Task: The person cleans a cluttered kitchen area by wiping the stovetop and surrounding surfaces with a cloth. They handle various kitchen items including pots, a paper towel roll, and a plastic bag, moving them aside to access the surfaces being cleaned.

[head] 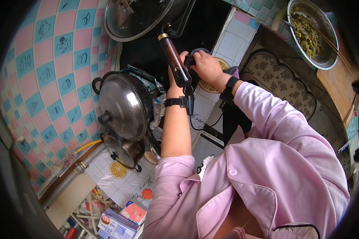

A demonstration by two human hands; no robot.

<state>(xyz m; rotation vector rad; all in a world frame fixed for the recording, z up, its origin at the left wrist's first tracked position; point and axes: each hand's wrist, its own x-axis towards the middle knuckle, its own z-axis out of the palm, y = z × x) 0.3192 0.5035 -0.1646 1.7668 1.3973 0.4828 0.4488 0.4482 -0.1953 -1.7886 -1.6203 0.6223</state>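
Observation:
A black pan stands on the dark cooktop (143, 56), its glass lid (140, 18) on top and its brown wooden handle (175, 61) pointing toward me. Beneath that handle is my left hand (173, 74), mostly hidden, so its hold cannot be made out. My right hand (208, 65) lies just right of the handle, fingers bent over a dark cloth (200, 51) at the cooktop's edge. Both wrists wear black straps.
At left, a large wok with a domed metal lid (122, 104) stands beside a smaller lidded pot (119, 149), near the tiled wall (55, 77). A metal bowl of chopped green filling (305, 35) with chopsticks sits upper right, by a wooden board (336, 89). Boxes (118, 224) lie lower left.

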